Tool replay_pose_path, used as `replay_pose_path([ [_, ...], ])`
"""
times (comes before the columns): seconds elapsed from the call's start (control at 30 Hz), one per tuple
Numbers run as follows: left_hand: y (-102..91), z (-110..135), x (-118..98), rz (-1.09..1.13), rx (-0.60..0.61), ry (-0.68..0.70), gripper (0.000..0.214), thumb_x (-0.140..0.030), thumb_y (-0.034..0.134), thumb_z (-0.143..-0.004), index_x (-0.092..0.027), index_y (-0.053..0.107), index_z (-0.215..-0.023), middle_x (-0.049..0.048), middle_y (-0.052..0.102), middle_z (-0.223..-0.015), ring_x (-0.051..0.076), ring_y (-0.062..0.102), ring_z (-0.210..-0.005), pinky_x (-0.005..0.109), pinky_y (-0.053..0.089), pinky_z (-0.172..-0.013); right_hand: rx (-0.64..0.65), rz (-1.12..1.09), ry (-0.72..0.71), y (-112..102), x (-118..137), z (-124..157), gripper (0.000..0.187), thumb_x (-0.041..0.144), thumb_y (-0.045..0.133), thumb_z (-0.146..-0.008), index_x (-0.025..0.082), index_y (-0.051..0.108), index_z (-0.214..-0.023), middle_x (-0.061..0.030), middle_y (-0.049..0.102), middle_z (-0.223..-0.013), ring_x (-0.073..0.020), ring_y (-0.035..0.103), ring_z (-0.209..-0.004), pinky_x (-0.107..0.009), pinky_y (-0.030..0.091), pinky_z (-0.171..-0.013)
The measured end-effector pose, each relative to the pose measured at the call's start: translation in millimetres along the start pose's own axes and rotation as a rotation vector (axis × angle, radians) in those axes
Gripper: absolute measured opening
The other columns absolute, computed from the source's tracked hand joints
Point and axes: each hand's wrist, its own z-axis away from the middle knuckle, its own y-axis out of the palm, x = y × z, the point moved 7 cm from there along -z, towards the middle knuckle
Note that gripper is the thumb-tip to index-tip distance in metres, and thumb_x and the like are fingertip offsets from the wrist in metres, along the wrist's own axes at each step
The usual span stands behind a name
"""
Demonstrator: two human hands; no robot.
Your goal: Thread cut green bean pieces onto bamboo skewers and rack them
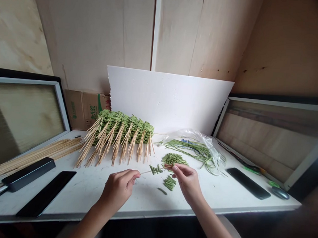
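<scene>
My left hand (118, 187) pinches one end of a thin wooden skewer (145, 172), held level above the table. Several short cut pieces of green bean (155, 169) are threaded crosswise along it. At the skewer's other end, my right hand (186, 177) has its thumb and fingers closed; whether they grip the stick or a bean piece is hard to make out. Behind the right hand lies a heap of cut bean pieces (174, 158). A smaller row of pieces (169, 183) sits just below the hands, with one loose piece (162, 191) near it.
Finished bean skewers (122, 131) are stacked at back left, sticks facing me. Bare skewers (42, 154) lie left, near a black box (29, 173) and a black slab (47, 194). Long beans (189, 148) in a plastic bag, a phone (248, 183) and a mouse (280, 192) occupy the right.
</scene>
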Motion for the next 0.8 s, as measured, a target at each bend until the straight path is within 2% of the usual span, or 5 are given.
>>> replay_pose_path([
  [0.23,2.6,0,-11,0.017,0.015,0.023,0.028,-0.005,0.046,-0.094,-0.018,0.071,-0.090,0.0014,0.070,-0.071,0.013,0.066,-0.061,0.020,0.047,-0.059,0.102,0.015,0.002,21,5,8,0.016,0.039,0.085,-0.078,0.024,0.083,-0.085,-0.0106,0.082,-0.100,-0.0368,0.068,-0.119,-0.049,0.055,-0.099],
  [0.43,11.1,2,-10,0.042,0.066,-0.032,0.024,-0.011,0.048,-0.098,-0.019,0.069,-0.091,-0.0011,0.065,-0.066,0.012,0.060,-0.055,0.020,0.044,-0.057,0.166,-0.001,0.024,34,0,11,0.019,0.042,0.085,-0.077,0.024,0.082,-0.084,-0.0084,0.081,-0.095,-0.0321,0.074,-0.105,-0.046,0.057,-0.094],
  [0.53,13.3,3,-2,0.065,0.096,-0.085,0.024,-0.016,0.048,-0.100,-0.019,0.069,-0.091,-0.0019,0.063,-0.065,0.011,0.059,-0.054,0.019,0.044,-0.057,0.212,0.109,0.038,26,3,5,0.024,0.045,0.083,-0.079,0.024,0.082,-0.091,-0.0083,0.080,-0.097,-0.0274,0.075,-0.088,-0.041,0.061,-0.079],
  [0.67,10.1,1,10,0.051,0.087,-0.151,0.027,-0.023,0.046,-0.103,-0.019,0.069,-0.091,-0.0024,0.061,-0.063,0.011,0.058,-0.053,0.020,0.044,-0.058,0.262,0.400,-0.057,-1,11,-11,0.031,0.046,0.072,-0.089,0.026,0.079,-0.112,-0.0102,0.076,-0.116,-0.0294,0.071,-0.103,-0.041,0.060,-0.081],
  [0.8,9.8,0,16,0.025,0.094,-0.183,0.029,-0.026,0.046,-0.104,-0.019,0.070,-0.090,-0.0026,0.060,-0.062,0.012,0.057,-0.053,0.020,0.043,-0.057,0.189,0.953,-0.174,-35,3,-23,0.021,0.039,0.067,-0.091,0.025,0.082,-0.097,-0.0096,0.078,-0.097,-0.0315,0.068,-0.094,-0.045,0.057,-0.081],
])
